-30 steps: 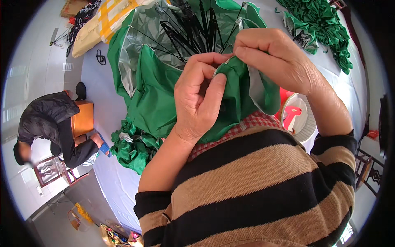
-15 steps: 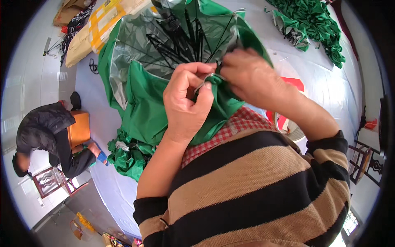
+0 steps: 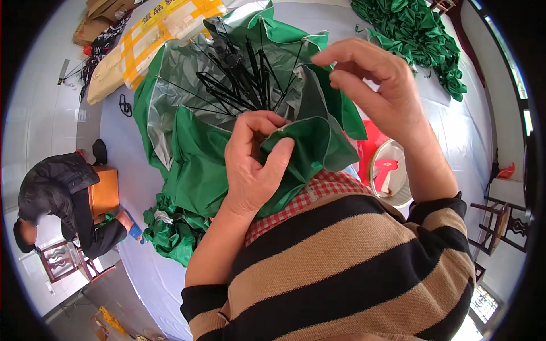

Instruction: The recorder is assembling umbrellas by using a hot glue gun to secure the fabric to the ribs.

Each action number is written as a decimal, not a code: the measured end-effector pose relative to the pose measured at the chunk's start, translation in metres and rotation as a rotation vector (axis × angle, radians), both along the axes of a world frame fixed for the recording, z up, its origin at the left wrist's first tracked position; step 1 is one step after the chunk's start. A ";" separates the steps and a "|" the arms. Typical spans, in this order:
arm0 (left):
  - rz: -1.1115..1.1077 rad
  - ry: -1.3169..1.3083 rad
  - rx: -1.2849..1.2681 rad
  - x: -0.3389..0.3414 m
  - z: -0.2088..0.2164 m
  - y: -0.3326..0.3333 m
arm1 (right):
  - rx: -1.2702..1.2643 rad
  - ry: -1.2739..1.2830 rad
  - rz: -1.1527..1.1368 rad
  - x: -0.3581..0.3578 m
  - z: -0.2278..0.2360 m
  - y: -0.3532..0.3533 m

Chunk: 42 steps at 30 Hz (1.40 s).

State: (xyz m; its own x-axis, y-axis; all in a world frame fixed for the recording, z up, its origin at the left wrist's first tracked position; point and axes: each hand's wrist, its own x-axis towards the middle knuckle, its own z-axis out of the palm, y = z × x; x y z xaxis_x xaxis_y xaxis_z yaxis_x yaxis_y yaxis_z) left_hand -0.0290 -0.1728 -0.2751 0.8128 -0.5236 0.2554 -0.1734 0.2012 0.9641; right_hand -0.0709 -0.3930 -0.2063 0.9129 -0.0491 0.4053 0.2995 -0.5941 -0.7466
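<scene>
The green cloth (image 3: 199, 162) spreads mid-scene around black ribs (image 3: 242, 82), its near edge pinched in the left hand (image 3: 250, 162), apparently to keep it steady, while the empty right hand (image 3: 387, 88) hovers to the right, thumb and fingers parted.

The right grip (image 3: 387, 94) rose from the green fabric fold (image 3: 310, 139) and parted its fingers. The fold, previously bunched, spread open.

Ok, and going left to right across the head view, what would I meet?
Person in black, crumpled green cloth, left hand holding green umbrella fabric, right hand, wooden chair near the right rim.
</scene>
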 end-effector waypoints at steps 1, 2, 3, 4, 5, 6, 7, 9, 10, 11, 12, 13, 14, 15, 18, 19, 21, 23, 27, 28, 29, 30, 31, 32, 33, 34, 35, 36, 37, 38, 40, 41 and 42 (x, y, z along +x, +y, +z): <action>0.001 0.040 -0.027 -0.002 0.002 0.000 | -0.013 0.062 0.000 0.002 -0.003 0.002; 0.034 0.024 0.000 -0.003 0.005 -0.002 | -0.026 0.123 0.000 0.005 -0.006 0.004; 0.067 0.004 0.020 -0.004 0.006 -0.004 | -0.034 0.131 0.028 0.006 -0.008 0.006; 0.099 -0.010 0.054 -0.003 0.008 -0.005 | -0.030 0.130 -0.003 0.013 -0.014 0.009; 0.086 -0.057 0.055 -0.002 0.011 -0.006 | 0.018 0.146 0.019 0.015 -0.017 0.010; 0.074 -0.098 0.070 -0.001 0.013 -0.007 | 0.069 0.179 0.037 0.017 -0.019 0.011; 0.059 -0.142 0.070 0.001 0.015 -0.007 | 0.120 0.212 0.054 0.019 -0.021 0.012; 0.078 -0.304 0.081 0.004 0.017 -0.011 | 0.145 0.244 0.098 0.021 -0.021 0.012; 0.084 -0.388 0.102 0.005 0.019 -0.013 | 0.160 0.285 0.097 0.021 -0.020 0.013; 0.095 -0.472 0.135 0.005 0.020 -0.015 | 0.128 0.251 0.116 0.021 -0.019 0.014; 0.144 -0.490 0.194 0.004 0.021 -0.018 | 0.100 0.238 0.114 0.021 -0.016 0.015; 0.148 -0.464 0.212 0.002 0.022 -0.020 | 0.071 0.224 0.111 0.020 -0.014 0.016; 0.153 -0.427 0.249 0.001 0.023 -0.022 | 0.151 0.287 0.120 0.019 -0.010 0.017; 0.158 -0.389 0.286 0.000 0.024 -0.022 | 0.230 0.349 0.130 0.018 -0.007 0.018; 0.262 -0.398 0.292 0.001 0.024 -0.025 | 0.283 0.383 0.185 0.015 0.000 0.024; 0.293 -0.398 0.293 0.002 0.024 -0.025 | 0.269 0.343 0.226 0.015 0.000 0.026; 0.295 -0.359 0.289 0.006 0.023 -0.022 | 0.204 0.316 0.235 0.015 0.000 0.029; 0.283 -0.336 0.293 0.007 0.023 -0.017 | 0.197 0.303 0.244 0.015 -0.002 0.029; 0.214 -0.295 0.290 0.008 0.022 -0.007 | 0.165 0.310 0.192 0.016 -0.004 0.023; 0.187 -0.286 0.282 0.008 0.021 -0.005 | 0.124 0.298 0.167 0.016 -0.004 0.022; 0.173 -0.279 0.252 0.009 0.021 -0.003 | 0.134 0.298 0.175 0.017 -0.004 0.021; 0.157 -0.277 0.223 0.010 0.020 -0.001 | 0.143 0.295 0.182 0.017 -0.004 0.021; 0.145 -0.276 0.192 0.011 0.019 0.000 | 0.160 0.287 0.193 0.018 -0.004 0.021; 0.140 -0.270 0.168 0.011 0.018 0.001 | 0.153 0.290 0.182 0.018 -0.005 0.020; 0.138 -0.263 0.142 0.012 0.017 0.002 | 0.152 0.289 0.175 0.019 -0.006 0.020; 0.142 -0.260 0.127 0.012 0.016 0.002 | 0.152 0.288 0.168 0.019 -0.007 0.019; 0.136 -0.245 0.124 0.012 0.014 0.001 | 0.129 0.276 0.169 0.019 -0.008 0.018; 0.134 -0.232 0.130 0.012 0.013 0.000 | 0.107 0.265 0.169 0.020 -0.010 0.017; 0.132 -0.219 0.137 0.012 0.011 -0.002 | 0.087 0.223 0.190 0.020 -0.013 0.015; 0.153 -0.234 0.166 0.012 0.010 -0.003 | 0.086 0.294 0.167 0.021 -0.016 0.013; 0.197 -0.270 0.224 0.013 0.008 -0.007 | 0.095 0.322 0.190 0.023 -0.022 0.011; 0.212 -0.309 0.253 0.012 0.008 -0.009 | 0.061 0.338 0.157 0.024 -0.026 0.011; 0.228 -0.351 0.281 0.012 0.008 -0.010 | 0.034 0.308 0.150 0.025 -0.029 0.010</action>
